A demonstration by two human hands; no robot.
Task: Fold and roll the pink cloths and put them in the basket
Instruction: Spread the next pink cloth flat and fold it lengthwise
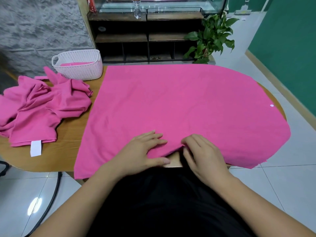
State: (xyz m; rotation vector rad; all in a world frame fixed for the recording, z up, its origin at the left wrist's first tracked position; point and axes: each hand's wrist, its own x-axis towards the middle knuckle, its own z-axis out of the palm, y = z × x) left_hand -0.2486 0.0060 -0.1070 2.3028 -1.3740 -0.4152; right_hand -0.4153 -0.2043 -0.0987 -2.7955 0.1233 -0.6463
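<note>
A large pink cloth (179, 103) lies spread flat over most of the wooden table (68, 134), its right part hanging past the table's edge. At the middle of its near edge, my left hand (145, 149) has its fingers lying straight on top of the cloth and its thumb under the lifted hem. My right hand (200, 154) pinches the same hem with curled fingers just to the right. A heap of crumpled pink cloths (42, 106) lies at the left. The white basket (89, 71) stands behind the heap, with pink cloth inside.
A dark shelf unit (145, 36) with a plastic bottle (136, 7) on top stands beyond the table. A potted plant (212, 36) is at the far right corner. White floor tiles surround the table, and a black cable (51, 202) runs on the left.
</note>
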